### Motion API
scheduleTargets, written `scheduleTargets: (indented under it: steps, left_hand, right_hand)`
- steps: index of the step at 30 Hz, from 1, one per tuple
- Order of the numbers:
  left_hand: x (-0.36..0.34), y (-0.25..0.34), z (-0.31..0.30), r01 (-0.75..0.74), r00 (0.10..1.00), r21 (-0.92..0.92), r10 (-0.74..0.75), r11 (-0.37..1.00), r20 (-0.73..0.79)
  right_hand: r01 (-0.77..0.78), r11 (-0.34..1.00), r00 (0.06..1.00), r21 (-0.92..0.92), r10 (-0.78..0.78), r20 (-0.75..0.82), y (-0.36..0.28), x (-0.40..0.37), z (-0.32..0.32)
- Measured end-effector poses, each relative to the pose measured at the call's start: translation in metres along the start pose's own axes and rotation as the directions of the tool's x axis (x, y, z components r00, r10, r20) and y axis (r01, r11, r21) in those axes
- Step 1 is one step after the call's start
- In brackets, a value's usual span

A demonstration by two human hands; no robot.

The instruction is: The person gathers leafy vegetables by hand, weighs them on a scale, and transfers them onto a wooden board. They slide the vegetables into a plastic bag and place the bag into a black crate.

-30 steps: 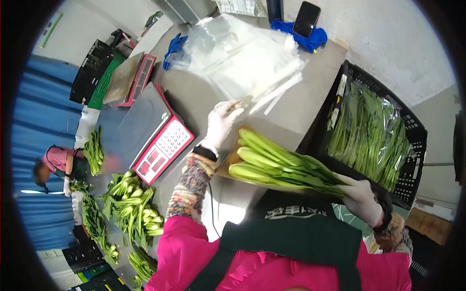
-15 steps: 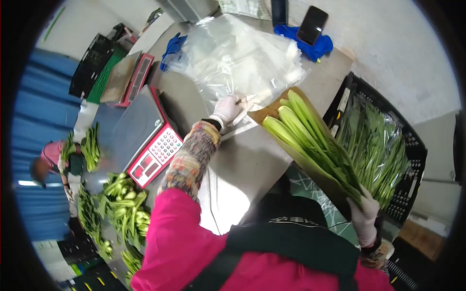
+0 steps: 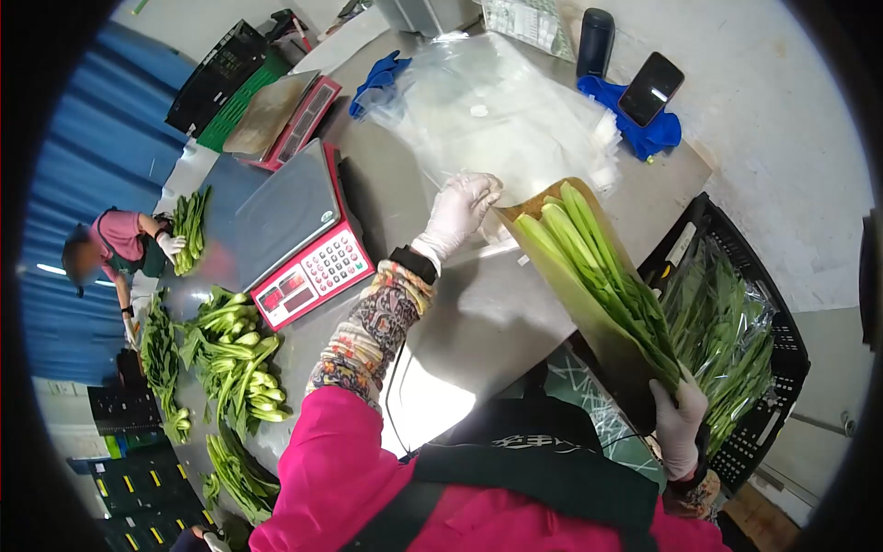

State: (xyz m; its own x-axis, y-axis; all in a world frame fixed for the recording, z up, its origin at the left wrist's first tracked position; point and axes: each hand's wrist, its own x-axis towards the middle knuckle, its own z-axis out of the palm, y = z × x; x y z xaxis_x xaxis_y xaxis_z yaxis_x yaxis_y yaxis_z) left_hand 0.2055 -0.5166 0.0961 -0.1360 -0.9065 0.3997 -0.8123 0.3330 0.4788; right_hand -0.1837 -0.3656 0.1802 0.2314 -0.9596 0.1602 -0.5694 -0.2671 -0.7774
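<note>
My right hand [image 3: 679, 425], in a white glove, grips the leafy end of a bundle of green vegetables [image 3: 607, 267] lying in a brown curved wrapper [image 3: 589, 316]. The pale stalk ends point up and left. Gloved too, my left hand [image 3: 466, 210] has its fingers pinched together at the near edge of a stack of clear plastic bags [image 3: 497, 110]. The wrapper's open end is close beside these fingers. Whether a bag edge is between them is too small to tell.
A red scale [image 3: 313, 281] stands left of my left arm, with leafy greens [image 3: 244, 368] beyond it. A black crate [image 3: 786, 368] of bagged greens is at right. A phone [image 3: 651, 89] lies on blue cloth. A co-worker [image 3: 124, 244] handles greens at far left.
My left hand has lifted slightly at the bag edge. The view has shifted, so the table items appear further right. The co-worker now reaches onto the greens.
</note>
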Motion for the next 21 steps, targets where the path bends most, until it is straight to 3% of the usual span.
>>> scheduleTargets:
  steps: [2,3,4,6,7,8,9,10,12,13,14,16,18,20,21]
  left_hand:
    - [-0.014,-0.009,0.003,0.067,0.996,0.076,-0.071,0.995,0.053]
    - [-0.011,-0.016,0.002,0.074,0.997,0.121,-0.073,0.990,-0.010]
    - [-0.008,-0.022,0.000,0.078,0.995,0.170,-0.067,0.982,-0.068]
    - [-0.008,-0.027,-0.002,0.052,0.999,0.206,-0.050,0.977,-0.012]
    - [-0.010,-0.038,0.002,0.026,0.976,0.204,-0.069,0.979,0.207]
    - [-0.011,-0.042,0.001,0.002,0.907,0.193,-0.083,0.981,0.413]
    - [-0.012,-0.045,0.000,-0.208,0.938,0.279,0.110,0.937,0.330]
    - [-0.012,-0.046,0.001,-0.203,0.940,0.285,0.105,0.937,0.325]
    - [0.004,-0.010,-0.013,0.106,0.994,-0.021,-0.105,0.994,0.028]
    - [0.005,-0.007,-0.012,0.194,0.981,-0.066,-0.194,0.979,0.012]
    - [0.005,0.000,-0.014,0.193,0.981,-0.069,-0.192,0.979,0.011]
    - [0.013,0.018,-0.024,0.087,0.991,-0.294,-0.113,0.952,-0.072]
    - [0.014,0.015,-0.029,0.073,0.995,-0.353,-0.095,0.933,-0.044]
    - [0.012,-0.001,-0.031,0.141,0.972,0.135,-0.163,0.981,0.172]
    - [0.007,0.002,-0.033,0.370,0.918,-0.122,-0.342,0.921,0.200]
  right_hand:
    - [-0.077,0.997,0.995,0.022,0.076,0.060,0.001,0.003,-0.004]
    - [-0.104,0.992,0.992,0.065,0.099,0.083,0.005,0.003,-0.005]
    - [-0.096,0.993,0.992,0.065,0.090,0.093,0.009,0.007,-0.006]
    - [-0.073,0.995,0.995,0.060,0.069,0.073,0.018,0.005,-0.007]
    - [-0.138,0.990,0.986,-0.010,0.138,0.089,0.017,0.005,-0.012]
    - [-0.267,0.948,0.963,0.172,0.257,0.080,0.021,0.003,-0.011]
    - [-0.226,0.961,0.973,0.163,0.215,0.081,0.020,0.004,-0.012]
    - [-0.179,0.972,0.983,0.154,0.169,0.073,0.019,0.006,-0.013]
    - [-0.123,0.986,0.989,0.113,0.113,0.093,0.016,0.012,-0.013]
    - [-0.072,0.995,0.991,0.071,0.063,0.118,0.014,0.012,-0.014]
    - [-0.071,0.995,0.991,0.068,0.062,0.117,0.014,0.011,-0.013]
    - [-0.056,0.994,0.991,0.097,0.043,0.130,0.017,0.014,-0.009]
    - [-0.095,0.989,0.988,0.109,0.080,0.134,0.016,0.012,-0.010]
    - [-0.312,0.919,0.947,0.240,0.280,0.159,0.018,0.015,-0.012]
    - [-0.338,0.895,0.941,0.292,0.314,0.129,0.024,0.014,-0.011]
